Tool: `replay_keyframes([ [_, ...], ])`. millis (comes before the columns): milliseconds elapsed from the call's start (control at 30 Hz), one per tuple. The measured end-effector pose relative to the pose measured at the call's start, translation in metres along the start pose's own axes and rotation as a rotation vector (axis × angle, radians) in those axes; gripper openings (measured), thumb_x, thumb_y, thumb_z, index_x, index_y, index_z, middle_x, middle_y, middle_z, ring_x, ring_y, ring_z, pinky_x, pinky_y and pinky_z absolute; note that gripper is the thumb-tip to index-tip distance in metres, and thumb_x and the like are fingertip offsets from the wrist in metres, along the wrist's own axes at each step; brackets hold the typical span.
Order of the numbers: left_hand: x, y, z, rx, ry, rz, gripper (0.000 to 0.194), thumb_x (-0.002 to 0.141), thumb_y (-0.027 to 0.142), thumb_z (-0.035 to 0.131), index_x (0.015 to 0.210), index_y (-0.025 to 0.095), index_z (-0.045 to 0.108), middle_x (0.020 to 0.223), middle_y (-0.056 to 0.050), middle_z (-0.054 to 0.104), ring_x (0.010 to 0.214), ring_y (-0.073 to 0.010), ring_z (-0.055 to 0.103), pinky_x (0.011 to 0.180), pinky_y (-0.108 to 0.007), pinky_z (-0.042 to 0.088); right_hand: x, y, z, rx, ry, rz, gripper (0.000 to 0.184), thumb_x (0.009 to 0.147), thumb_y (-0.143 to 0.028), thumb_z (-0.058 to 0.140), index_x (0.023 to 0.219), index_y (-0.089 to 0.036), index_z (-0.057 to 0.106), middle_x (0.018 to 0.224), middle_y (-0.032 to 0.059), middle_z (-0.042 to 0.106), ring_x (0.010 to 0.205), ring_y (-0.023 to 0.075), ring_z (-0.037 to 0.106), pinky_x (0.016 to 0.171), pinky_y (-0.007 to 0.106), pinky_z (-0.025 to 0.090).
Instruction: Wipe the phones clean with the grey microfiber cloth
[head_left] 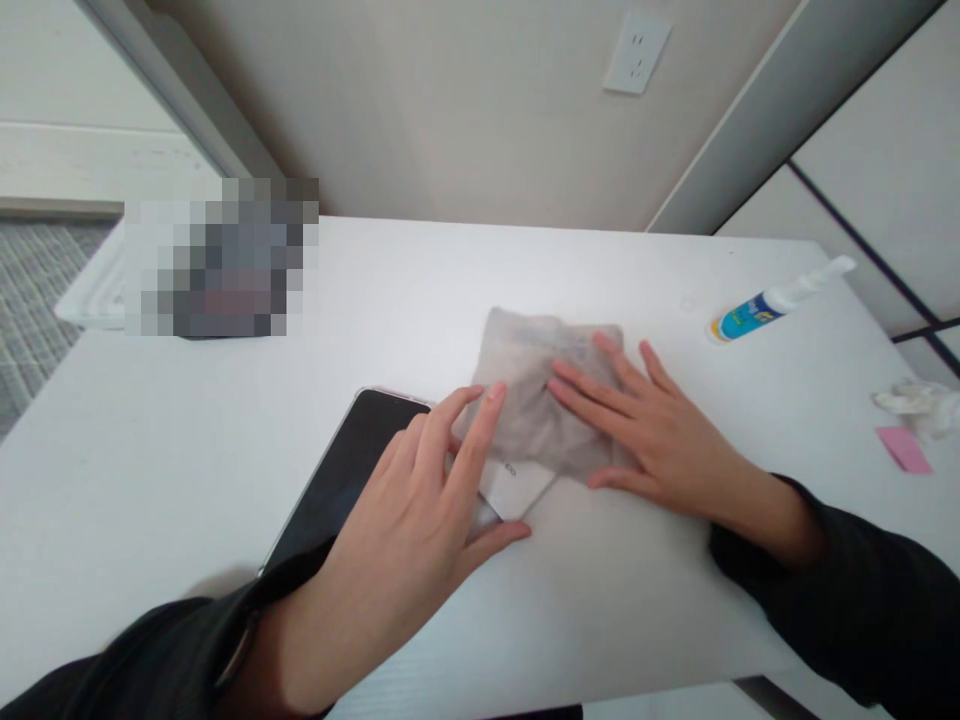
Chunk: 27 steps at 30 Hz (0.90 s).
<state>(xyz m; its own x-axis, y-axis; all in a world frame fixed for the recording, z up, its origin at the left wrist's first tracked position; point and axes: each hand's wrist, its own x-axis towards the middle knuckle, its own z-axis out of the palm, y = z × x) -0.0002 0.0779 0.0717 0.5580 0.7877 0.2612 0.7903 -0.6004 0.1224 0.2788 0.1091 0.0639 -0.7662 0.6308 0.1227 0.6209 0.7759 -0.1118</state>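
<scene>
A folded grey cloth [536, 385] lies on the white table [187, 450], on top of a white card-like corner. My right hand [645, 420] rests flat on the cloth, fingers stretched out and spread. My left hand [409, 515] lies over the right edge of a black tablet [341, 475], its fingertips touching the cloth's left edge, fingers extended. Both arms wear dark sleeves.
A small spray bottle [772, 300] with a blue label lies at the table's back right. A pink note [904, 448] and crumpled wrapper [919, 405] sit at the right edge. A blurred-out object [225, 260] stands at the back left. A wall socket [636, 52] is above.
</scene>
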Motion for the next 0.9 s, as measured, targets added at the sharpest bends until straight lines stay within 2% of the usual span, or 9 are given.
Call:
replay_keyframes([
  [67, -0.0004, -0.0002, -0.0004, -0.002, -0.005, -0.001, 0.093, 0.103, 0.069, 0.041, 0.166, 0.004, 0.022, 0.15, -0.028, 0.051, 0.128, -0.041, 0.06, 0.1, -0.056, 0.061, 0.0, 0.0002, -0.0004, 0.01, -0.009, -0.021, 0.094, 0.107, -0.081, 0.031, 0.168, -0.01, 0.031, 0.176, 0.0072, 0.024, 0.165, 0.0356, -0.01, 0.131, 0.059, -0.012],
  [200, -0.0001, -0.0006, 0.0003, -0.011, -0.005, 0.005, 0.094, 0.103, 0.072, 0.038, 0.166, 0.005, 0.022, 0.15, -0.028, 0.051, 0.131, -0.0407, 0.058, 0.099, -0.055, 0.062, 0.0006, -0.0039, -0.0005, 0.071, -0.083, -0.23, 0.095, 0.105, -0.085, 0.024, 0.169, -0.016, 0.03, 0.176, 0.0006, 0.024, 0.166, 0.0269, -0.001, 0.135, 0.049, -0.007],
  [300, -0.0004, -0.0004, 0.0001, -0.007, -0.003, -0.005, 0.091, 0.104, 0.069, 0.04, 0.166, 0.005, 0.023, 0.151, -0.027, 0.05, 0.128, -0.0402, 0.06, 0.099, -0.055, 0.061, -0.0003, 0.0007, -0.0013, 0.02, -0.002, -0.022, 0.084, 0.11, -0.075, 0.029, 0.169, -0.016, 0.03, 0.176, 0.0071, 0.025, 0.165, 0.0349, -0.007, 0.131, 0.068, -0.001],
  [367, -0.0015, -0.0003, -0.0006, -0.014, -0.012, -0.006, 0.092, 0.103, 0.069, 0.043, 0.167, 0.006, 0.022, 0.152, -0.027, 0.05, 0.13, -0.0397, 0.059, 0.101, -0.054, 0.06, -0.0007, 0.0002, -0.0019, 0.015, 0.002, 0.014, 0.089, 0.108, -0.077, 0.036, 0.169, -0.013, 0.029, 0.175, 0.0101, 0.026, 0.164, 0.0401, -0.01, 0.129, 0.074, 0.004],
  [500, -0.0035, -0.0006, -0.0008, -0.016, -0.031, -0.001, 0.097, 0.101, 0.072, 0.044, 0.168, 0.006, 0.018, 0.154, -0.027, 0.048, 0.136, -0.0397, 0.054, 0.105, -0.053, 0.058, 0.0004, -0.0065, -0.0008, 0.099, -0.082, -0.22, 0.099, 0.102, -0.088, 0.033, 0.17, -0.016, 0.028, 0.175, 0.0036, 0.027, 0.166, 0.0289, 0.002, 0.136, 0.055, 0.012],
  [667, -0.0015, -0.0008, 0.0003, -0.013, -0.024, -0.007, 0.092, 0.103, 0.07, 0.041, 0.166, 0.005, 0.023, 0.152, -0.027, 0.049, 0.13, -0.0404, 0.058, 0.101, -0.054, 0.06, -0.0012, 0.0035, -0.0003, 0.013, 0.012, 0.065, 0.086, 0.109, -0.074, 0.04, 0.17, -0.015, 0.028, 0.175, 0.0097, 0.027, 0.165, 0.0413, -0.006, 0.128, 0.076, 0.007],
  [800, -0.0013, -0.0015, -0.0001, -0.023, -0.043, -0.004, 0.093, 0.103, 0.071, 0.036, 0.167, 0.006, 0.018, 0.153, -0.027, 0.047, 0.137, -0.0394, 0.053, 0.105, -0.052, 0.059, -0.0014, -0.0038, 0.0, 0.091, -0.08, -0.216, 0.102, 0.101, -0.089, 0.035, 0.17, -0.014, 0.026, 0.177, 0.0034, 0.022, 0.166, 0.0307, -0.005, 0.135, 0.054, 0.003],
  [833, -0.0017, -0.0016, -0.0001, -0.022, -0.043, -0.007, 0.093, 0.104, 0.071, 0.035, 0.168, 0.006, 0.018, 0.154, -0.027, 0.047, 0.138, -0.0393, 0.053, 0.105, -0.052, 0.059, -0.0013, -0.0042, 0.0002, 0.093, -0.087, -0.234, 0.1, 0.102, -0.088, 0.032, 0.17, -0.015, 0.025, 0.177, 0.002, 0.022, 0.166, 0.0281, -0.003, 0.136, 0.051, 0.005],
  [900, -0.0025, -0.0016, 0.0001, -0.02, -0.039, -0.014, 0.092, 0.104, 0.071, 0.035, 0.167, 0.006, 0.02, 0.153, -0.027, 0.047, 0.135, -0.0395, 0.055, 0.104, -0.053, 0.059, -0.0016, -0.0007, 0.0004, 0.05, -0.047, -0.109, 0.088, 0.108, -0.08, 0.03, 0.17, -0.018, 0.027, 0.176, 0.0034, 0.024, 0.166, 0.0306, -0.001, 0.134, 0.059, 0.007],
])
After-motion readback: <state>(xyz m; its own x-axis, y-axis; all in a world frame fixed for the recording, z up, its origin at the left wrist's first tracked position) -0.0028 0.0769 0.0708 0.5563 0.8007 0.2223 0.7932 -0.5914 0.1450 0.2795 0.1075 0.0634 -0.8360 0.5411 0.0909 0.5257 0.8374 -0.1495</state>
